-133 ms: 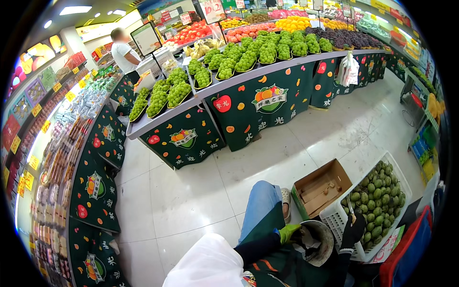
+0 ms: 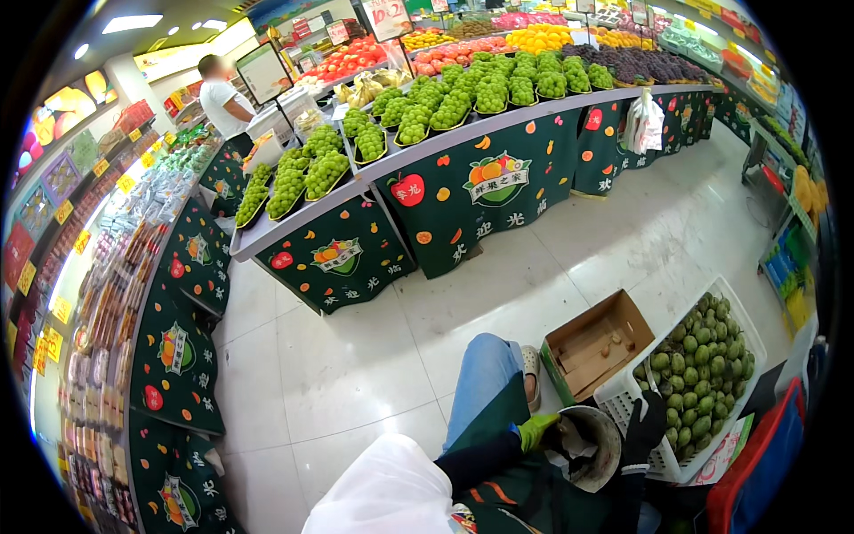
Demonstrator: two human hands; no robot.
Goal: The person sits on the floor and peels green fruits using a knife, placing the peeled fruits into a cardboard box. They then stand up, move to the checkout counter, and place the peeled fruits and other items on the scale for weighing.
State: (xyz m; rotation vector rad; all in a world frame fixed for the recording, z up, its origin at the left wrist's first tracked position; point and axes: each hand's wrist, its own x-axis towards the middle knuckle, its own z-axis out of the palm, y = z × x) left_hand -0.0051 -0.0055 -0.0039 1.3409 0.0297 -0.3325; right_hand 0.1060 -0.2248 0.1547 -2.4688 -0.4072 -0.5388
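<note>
a round grey bowl [image 2: 594, 445] is held low over the lap, right at the near edge of the white tiled floor [image 2: 356, 356]. the left hand [image 2: 538, 431], in a green glove, is curled onto the bowl's left rim, fingers clamped on it. the right hand [image 2: 642, 429], in a black glove, is set against the bowl's right rim, fingers bent down along it, though how tight that grip is can't really be told. something pale and crumpled is seen inside the bowl but it's too small to make out. just beside the right hand, a white plastic crate [image 2: 623, 400] full of green round fruit [image 2: 703, 365] is parked on the floor, touching an open cardboard box [image 2: 594, 343] on its left side. a knee in blue jeans [image 2: 485, 374] and a sandal [image 2: 531, 374] are seen just left of the box, with a dark green apron [image 2: 498, 445] draped below. a white plastic bag [image 2: 382, 494] is bunched at the near edge. well apart, across the floor, long display stands with dark green skirts [image 2: 480, 191] are loaded with trays of green grapes [image 2: 445, 107], and a person in a white shirt [image 2: 222, 98] is stood at the far left corner.
</note>
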